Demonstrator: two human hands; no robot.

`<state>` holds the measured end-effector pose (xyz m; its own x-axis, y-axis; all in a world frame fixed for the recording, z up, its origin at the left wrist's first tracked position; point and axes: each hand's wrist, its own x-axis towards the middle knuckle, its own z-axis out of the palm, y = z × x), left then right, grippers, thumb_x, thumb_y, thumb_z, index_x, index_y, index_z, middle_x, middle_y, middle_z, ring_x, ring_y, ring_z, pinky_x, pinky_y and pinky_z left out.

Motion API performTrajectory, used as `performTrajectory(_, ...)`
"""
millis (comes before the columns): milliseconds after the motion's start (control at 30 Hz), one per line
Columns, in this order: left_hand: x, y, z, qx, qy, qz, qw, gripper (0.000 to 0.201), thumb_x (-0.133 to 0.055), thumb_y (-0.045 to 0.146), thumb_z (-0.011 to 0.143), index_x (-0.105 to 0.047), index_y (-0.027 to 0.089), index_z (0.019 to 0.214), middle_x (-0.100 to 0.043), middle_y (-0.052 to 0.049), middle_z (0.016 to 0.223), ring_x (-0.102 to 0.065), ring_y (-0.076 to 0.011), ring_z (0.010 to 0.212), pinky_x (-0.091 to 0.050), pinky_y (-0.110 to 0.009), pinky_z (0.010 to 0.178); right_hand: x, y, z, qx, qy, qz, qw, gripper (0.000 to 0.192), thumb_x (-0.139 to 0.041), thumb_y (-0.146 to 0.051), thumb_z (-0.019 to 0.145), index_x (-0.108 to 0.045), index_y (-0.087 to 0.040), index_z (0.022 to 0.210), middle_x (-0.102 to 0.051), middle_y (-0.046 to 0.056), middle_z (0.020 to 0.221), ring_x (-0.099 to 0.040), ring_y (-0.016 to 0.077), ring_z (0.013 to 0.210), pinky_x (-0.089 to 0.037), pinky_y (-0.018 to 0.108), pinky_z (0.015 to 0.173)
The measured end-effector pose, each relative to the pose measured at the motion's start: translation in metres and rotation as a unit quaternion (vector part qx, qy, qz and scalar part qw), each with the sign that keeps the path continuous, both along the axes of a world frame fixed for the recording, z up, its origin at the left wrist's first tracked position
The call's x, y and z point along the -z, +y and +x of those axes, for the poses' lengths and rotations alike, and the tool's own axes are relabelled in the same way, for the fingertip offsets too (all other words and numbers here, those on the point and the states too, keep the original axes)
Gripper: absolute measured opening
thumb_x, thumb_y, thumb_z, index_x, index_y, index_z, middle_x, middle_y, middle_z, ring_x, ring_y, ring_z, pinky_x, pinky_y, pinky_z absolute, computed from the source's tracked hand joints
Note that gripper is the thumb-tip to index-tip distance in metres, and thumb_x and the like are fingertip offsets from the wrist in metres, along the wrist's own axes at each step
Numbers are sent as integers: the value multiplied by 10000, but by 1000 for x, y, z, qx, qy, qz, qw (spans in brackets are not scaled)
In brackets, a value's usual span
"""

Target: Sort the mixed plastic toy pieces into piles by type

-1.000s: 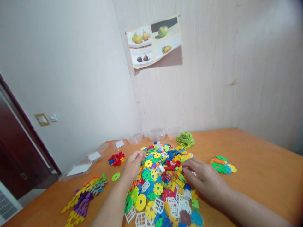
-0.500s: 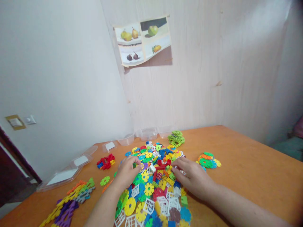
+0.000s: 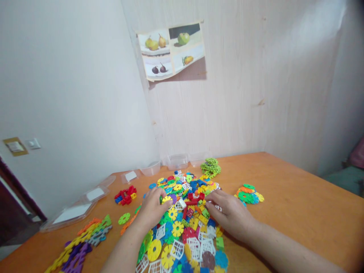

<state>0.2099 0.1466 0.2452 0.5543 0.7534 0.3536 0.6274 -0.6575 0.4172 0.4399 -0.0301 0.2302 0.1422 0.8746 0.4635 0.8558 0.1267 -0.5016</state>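
A long heap of mixed plastic building pieces [image 3: 178,229] runs up the middle of the table, with notched flower discs, bricks and white lattice panels. My left hand [image 3: 153,207] is at its left side, thumb and forefinger closed on the edge of a yellow notched disc [image 3: 167,199]. On the right side of the heap, my right hand [image 3: 229,212] rests with thumb and fingers apart; the fingertips are partly hidden. A small white piece [image 3: 218,207] shows by that thumb. Red bricks [image 3: 196,197] and a white brick [image 3: 182,204] lie between the hands.
Red bricks [image 3: 126,195] form a small group at left, near linked yellow and purple pieces [image 3: 75,246]. Discs [image 3: 249,194] are piled at right, and green pieces [image 3: 211,167] at the back. Clear plastic tubs [image 3: 177,162] and lids [image 3: 72,213] line the table's far and left edges.
A yellow disc now shows at my left fingertips, where green showed before. My right hand stays nearly in place. The whole view has shifted very slightly.
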Motion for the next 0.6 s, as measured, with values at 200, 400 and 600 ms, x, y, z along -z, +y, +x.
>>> performTrajectory(200,-13,-24,14,79,-138,-167,973,276,-570,481,825,-599,207,806,-588,13,723,-535,-157,687,-411,-249,640,1,0,-4,-10,33,24,999,253,-480,-273,929,-691,-215,1055,-697,67,960,-654,204,881,-482,309,768)
performTrajectory(400,-15,-63,33,198,-151,-317,915,226,-619,417,838,-617,199,897,-604,2,726,-547,-134,658,-428,-234,612,-1,0,-19,-42,161,21,986,281,-569,-320,890,-681,-219,1127,-720,51,954,-647,188,824,-494,294,718)
performTrajectory(600,-6,-79,45,220,-190,-388,875,202,-642,362,830,-556,211,934,-619,-1,738,-583,-121,633,-435,-218,580,4,7,-23,-78,288,-37,954,184,-529,-244,864,-703,-192,890,-663,-7,701,-575,132,615,-409,223,538)
